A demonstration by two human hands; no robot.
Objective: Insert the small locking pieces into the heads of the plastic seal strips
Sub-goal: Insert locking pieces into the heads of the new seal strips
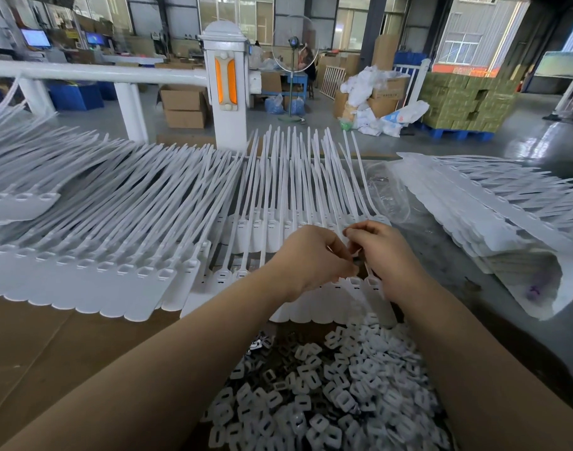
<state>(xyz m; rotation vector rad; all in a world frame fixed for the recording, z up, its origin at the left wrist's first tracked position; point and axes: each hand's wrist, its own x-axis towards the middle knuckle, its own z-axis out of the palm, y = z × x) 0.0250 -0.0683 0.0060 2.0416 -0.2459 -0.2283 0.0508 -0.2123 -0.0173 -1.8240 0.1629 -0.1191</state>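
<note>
A joined row of white plastic seal strips lies in front of me, heads toward me and tails pointing away. My left hand and my right hand meet just above the heads at the row's right end. Both hands have their fingers pinched together; what lies between the fingertips is too small to make out. Below my forearms a heap of small white locking pieces, each with a slot, fills a cardboard box.
More rows of seal strips cover the cardboard table to the left and behind. A stack of strips in a clear bag lies at the right. A white rail and post stand beyond the table, with boxes and pallets on the floor.
</note>
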